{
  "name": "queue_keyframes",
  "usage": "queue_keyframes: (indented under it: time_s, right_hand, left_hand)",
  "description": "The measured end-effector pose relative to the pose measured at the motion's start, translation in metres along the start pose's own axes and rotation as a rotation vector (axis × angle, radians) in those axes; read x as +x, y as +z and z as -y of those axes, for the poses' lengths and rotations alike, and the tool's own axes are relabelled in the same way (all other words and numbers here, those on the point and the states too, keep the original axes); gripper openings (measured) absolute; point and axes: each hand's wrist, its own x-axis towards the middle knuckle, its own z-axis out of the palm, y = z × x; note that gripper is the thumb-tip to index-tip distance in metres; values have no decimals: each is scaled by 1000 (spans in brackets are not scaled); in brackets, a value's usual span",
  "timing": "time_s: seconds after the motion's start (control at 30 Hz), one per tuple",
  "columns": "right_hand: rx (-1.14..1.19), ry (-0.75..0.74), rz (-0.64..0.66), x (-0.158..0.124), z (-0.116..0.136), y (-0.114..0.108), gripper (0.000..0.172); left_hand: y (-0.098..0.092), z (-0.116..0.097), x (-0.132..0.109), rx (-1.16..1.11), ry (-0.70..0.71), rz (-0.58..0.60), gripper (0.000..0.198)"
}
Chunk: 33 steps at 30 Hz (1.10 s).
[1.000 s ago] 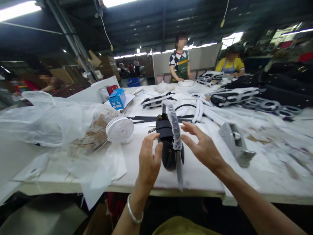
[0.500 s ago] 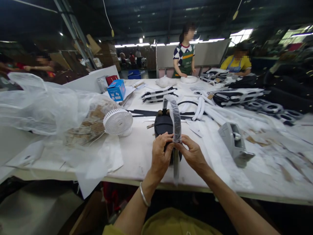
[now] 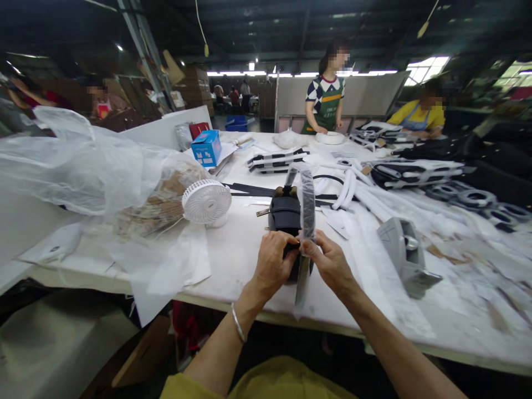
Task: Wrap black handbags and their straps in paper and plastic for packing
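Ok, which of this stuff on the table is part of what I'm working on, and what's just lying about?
In hand: black bag and its wrapped handle, gripped by left hand and right hand.
Lying about: white fan, blue box, plastic bag, grey tool, white tubes.

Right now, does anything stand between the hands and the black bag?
Nothing visible does. The left hand holds the near end of the black bag, and the right hand pinches its wrapped handle.
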Motion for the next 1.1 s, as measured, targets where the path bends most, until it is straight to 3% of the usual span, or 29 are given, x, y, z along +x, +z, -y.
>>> queue_keyframes:
  time_s: [0.1, 0.2, 0.27, 0.3, 0.37, 0.5, 0.57, 0.63, 0.73, 0.87, 1.0, 1.1]
  right_hand:
    - [25, 131, -8, 6, -1, -3, 51]
    - [105, 244, 43, 5, -8, -17, 59]
    - [162, 273, 23, 3, -13, -25, 64]
    - [178, 282, 4, 2, -14, -28, 66]
    - [170, 308, -7, 0, -14, -28, 68]
    - [119, 335, 36, 0, -5, -19, 72]
    - [108, 313, 16, -1, -3, -18, 74]
    - [84, 270, -6, -3, -5, -21, 74]
    - [43, 215, 25, -7, -7, -29, 63]
    - [-20, 224, 68, -8, -5, -35, 37]
    - [-128, 160, -69, 4, -11, -45, 27]
    - [-206, 182, -248, 26, -28, -63, 29]
  left_hand:
    - [1, -8, 3, 15, 34, 50, 12]
    - [-12, -11, 14, -51, 95, 116, 12]
    - [-27, -12, 30, -40, 142, 36, 19]
    - [-35, -14, 41, 14, 189, -44, 23]
    - [-46, -21, 63, 214, 349, -93, 36]
    - [-43, -33, 103, 532, 785, 174, 26]
    - [-34, -24, 119, 614, 839, 298, 24]
    - [-30, -2, 135, 677, 758, 360, 24]
    - [-38, 41, 158, 703, 529, 386, 19]
    - [-61, 84, 171, 361, 178, 269, 9]
    - [-76, 92, 164, 118, -22, 209, 6]
    - [-81, 72, 152, 35, -74, 243, 3]
